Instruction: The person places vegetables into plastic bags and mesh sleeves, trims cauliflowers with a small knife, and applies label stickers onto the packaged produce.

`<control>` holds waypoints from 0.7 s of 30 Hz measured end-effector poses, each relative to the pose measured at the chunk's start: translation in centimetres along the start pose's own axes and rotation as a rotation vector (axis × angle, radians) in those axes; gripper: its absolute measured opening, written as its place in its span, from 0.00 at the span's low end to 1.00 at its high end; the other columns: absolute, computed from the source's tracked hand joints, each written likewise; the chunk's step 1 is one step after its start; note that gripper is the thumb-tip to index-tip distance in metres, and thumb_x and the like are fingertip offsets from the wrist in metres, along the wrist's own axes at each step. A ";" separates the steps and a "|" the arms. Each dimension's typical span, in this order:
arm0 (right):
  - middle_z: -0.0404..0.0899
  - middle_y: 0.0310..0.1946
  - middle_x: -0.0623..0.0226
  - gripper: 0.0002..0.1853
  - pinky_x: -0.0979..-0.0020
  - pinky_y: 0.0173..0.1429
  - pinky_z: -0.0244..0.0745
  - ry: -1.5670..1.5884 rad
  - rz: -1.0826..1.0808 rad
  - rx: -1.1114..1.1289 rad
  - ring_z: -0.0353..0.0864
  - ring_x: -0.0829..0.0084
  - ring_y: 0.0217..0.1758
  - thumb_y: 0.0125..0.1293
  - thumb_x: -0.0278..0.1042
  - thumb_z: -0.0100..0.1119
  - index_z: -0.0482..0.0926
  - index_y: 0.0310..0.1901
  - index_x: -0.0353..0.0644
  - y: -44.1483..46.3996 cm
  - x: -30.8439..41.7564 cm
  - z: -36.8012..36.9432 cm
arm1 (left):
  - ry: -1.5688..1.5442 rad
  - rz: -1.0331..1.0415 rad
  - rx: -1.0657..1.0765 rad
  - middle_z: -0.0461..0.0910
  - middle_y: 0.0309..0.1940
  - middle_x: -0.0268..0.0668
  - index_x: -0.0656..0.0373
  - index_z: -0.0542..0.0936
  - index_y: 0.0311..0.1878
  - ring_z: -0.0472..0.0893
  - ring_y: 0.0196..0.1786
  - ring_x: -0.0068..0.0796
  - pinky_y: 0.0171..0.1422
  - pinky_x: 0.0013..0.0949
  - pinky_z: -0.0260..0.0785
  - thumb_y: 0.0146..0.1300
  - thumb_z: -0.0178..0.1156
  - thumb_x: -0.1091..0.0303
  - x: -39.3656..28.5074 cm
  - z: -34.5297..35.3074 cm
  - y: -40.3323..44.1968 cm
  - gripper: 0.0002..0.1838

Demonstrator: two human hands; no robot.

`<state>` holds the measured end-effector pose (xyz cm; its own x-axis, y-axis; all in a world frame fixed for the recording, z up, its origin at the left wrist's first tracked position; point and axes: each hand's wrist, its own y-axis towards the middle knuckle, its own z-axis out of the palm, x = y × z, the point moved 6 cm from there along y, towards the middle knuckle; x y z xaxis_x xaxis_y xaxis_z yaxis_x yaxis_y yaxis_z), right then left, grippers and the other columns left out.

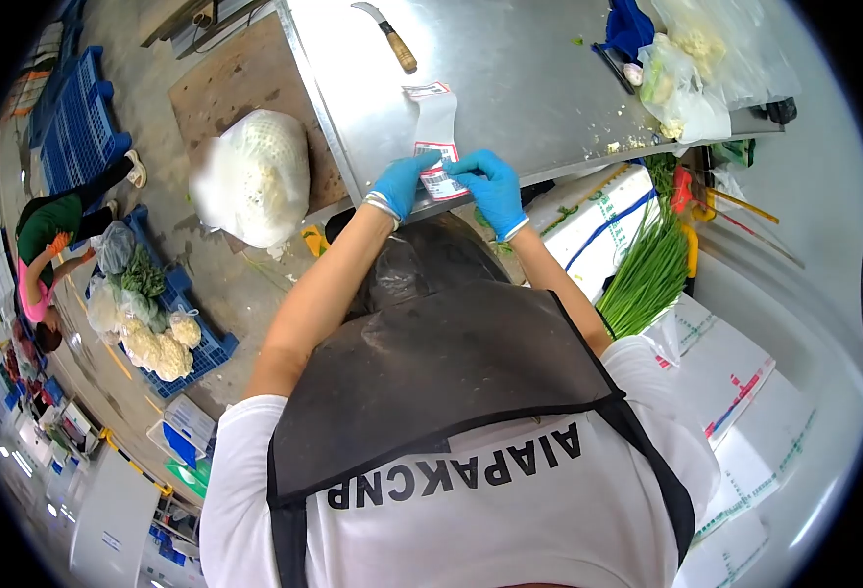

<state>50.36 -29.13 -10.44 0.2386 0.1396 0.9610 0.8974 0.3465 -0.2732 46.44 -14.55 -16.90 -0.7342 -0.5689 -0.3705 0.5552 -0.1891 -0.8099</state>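
A strip of white paper labels (437, 124) with red borders and printed barcodes lies over the near edge of the metal table (510, 73). My left hand (399, 184), in a blue glove, pinches the strip's near end from the left side. From the right, my right hand (495, 196), also blue-gloved, has its thumb and forefinger closed on the same end, beside the printed label. Farther up the table, apart from both hands, rests a curved knife (398, 48) with a wooden handle.
Left of the table stands a clear bag of pale produce (265, 181). Green stalks (639, 279) and white boxes (730, 372) are at the right. Plastic bags (691, 73) lie on the table's right end. A co-worker (49, 230) bends near blue pallets (81, 122).
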 end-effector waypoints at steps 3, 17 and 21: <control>0.79 0.40 0.68 0.03 0.73 0.47 0.75 -0.198 -0.142 -0.021 0.78 0.76 0.42 0.59 0.22 0.63 0.82 0.35 0.39 0.0 0.7 0.0 | -0.114 -0.021 -0.003 0.80 0.47 0.44 0.67 0.74 0.53 0.82 0.49 0.37 0.54 0.39 0.79 0.68 0.58 0.66 0.6 -0.5 1.2 0.16; 0.81 0.40 0.65 0.16 0.60 0.49 0.70 -0.954 -0.505 0.169 0.77 0.60 0.43 0.48 0.36 0.71 0.85 0.41 0.47 3.4 6.7 3.5 | -0.200 0.089 0.068 0.81 0.47 0.44 0.67 0.75 0.54 0.84 0.44 0.34 0.49 0.35 0.80 0.68 0.59 0.62 -0.5 -1.6 1.4 0.19; 0.81 0.37 0.67 0.12 0.61 0.47 0.69 -0.924 -0.567 0.071 0.77 0.61 0.43 0.47 0.34 0.71 0.85 0.36 0.46 2.7 7.7 5.3 | -0.239 0.110 0.083 0.82 0.45 0.44 0.69 0.76 0.53 0.84 0.42 0.32 0.47 0.32 0.79 0.67 0.60 0.63 -1.2 -1.9 0.6 0.19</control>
<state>52.62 -22.23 -3.99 -0.6020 0.5764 0.5526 0.7583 0.6294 0.1697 46.91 -12.40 -17.78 -0.5601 -0.7605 -0.3285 0.6642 -0.1753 -0.7267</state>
